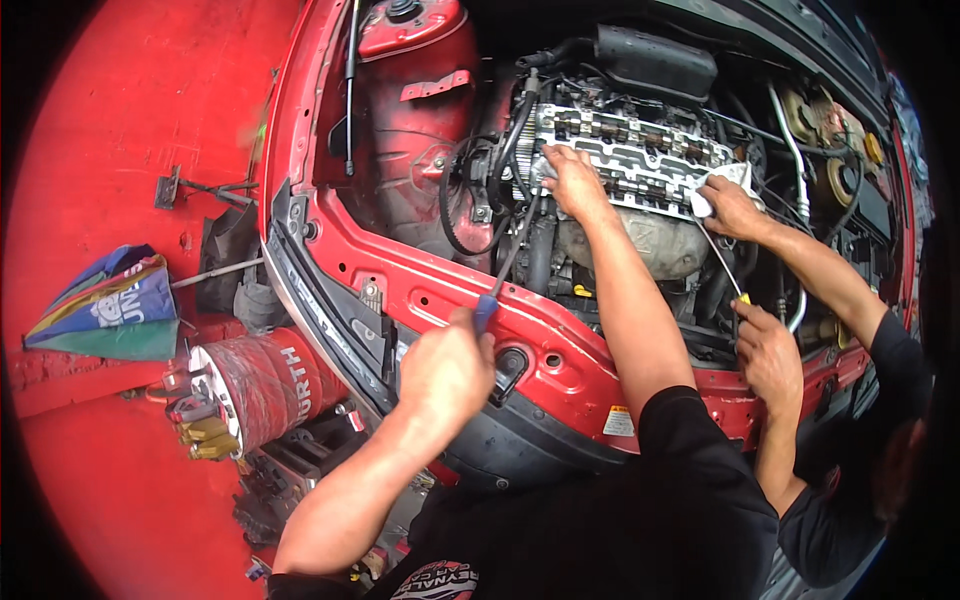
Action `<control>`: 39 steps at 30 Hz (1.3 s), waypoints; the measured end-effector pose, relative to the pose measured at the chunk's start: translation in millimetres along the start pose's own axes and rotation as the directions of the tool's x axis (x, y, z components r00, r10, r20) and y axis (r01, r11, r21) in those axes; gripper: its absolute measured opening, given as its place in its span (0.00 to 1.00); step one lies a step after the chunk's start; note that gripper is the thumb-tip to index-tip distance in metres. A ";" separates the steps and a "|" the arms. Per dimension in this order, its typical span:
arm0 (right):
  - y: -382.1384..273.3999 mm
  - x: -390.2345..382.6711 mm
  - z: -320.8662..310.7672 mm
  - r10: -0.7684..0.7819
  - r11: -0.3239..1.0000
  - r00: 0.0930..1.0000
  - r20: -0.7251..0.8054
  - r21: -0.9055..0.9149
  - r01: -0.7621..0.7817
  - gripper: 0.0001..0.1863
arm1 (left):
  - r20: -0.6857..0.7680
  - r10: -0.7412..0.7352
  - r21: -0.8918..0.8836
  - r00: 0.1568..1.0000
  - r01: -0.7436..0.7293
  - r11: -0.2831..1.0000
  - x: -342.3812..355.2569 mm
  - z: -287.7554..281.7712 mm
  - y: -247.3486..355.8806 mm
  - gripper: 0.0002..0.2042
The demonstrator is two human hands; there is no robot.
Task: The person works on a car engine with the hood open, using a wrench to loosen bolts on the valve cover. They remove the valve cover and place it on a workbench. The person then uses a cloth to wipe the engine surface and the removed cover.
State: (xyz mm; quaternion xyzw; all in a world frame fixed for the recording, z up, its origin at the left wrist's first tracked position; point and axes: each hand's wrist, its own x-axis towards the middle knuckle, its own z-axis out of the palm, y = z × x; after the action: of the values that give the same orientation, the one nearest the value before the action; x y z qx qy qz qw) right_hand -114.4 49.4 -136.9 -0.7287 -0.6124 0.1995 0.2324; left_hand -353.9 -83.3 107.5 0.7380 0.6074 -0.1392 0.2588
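My left hand is wrapped round the blue handle of a screwdriver, whose long shaft rises toward the left end of the exposed engine top. There my right hand has curled fingers at the toothed pulley, beside the shaft's upper end; what they grip is partly hidden. A black belt hangs left of the pulley. To the right, a co-worker's hand holds a white cloth at the engine top, and their other hand grips a yellow-handled screwdriver.
The red car's front rail runs below the engine. On the left stand a red drum with yellow items on top, a striped cloth and dark parts. Reservoirs sit at the right. The co-worker's dark sleeve is close beside me.
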 end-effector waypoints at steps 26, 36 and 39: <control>-3.3 4.2 -0.5 -0.006 0.998 0.997 -0.078 -0.061 0.001 0.25 | -0.117 0.155 0.472 0.981 -0.083 0.878 -28.7 13.4 44.7 0.18; -1.6 27.3 -135.0 0.202 0.944 0.497 -0.844 0.303 0.131 0.15 | -0.484 0.320 0.067 0.814 -0.330 0.941 -50.0 -10.0 -82.8 0.21; -10.5 18.3 -174.4 0.239 0.910 0.346 -0.907 0.334 0.245 0.15 | -0.712 0.260 0.038 0.652 -0.334 0.942 -15.5 11.8 -112.0 0.21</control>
State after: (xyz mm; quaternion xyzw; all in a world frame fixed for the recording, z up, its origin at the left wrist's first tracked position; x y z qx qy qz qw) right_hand -19.3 52.5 10.8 -0.6413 -0.3115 -0.1294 0.6892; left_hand -464.6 -88.3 82.0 0.8101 0.5365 0.2285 0.0600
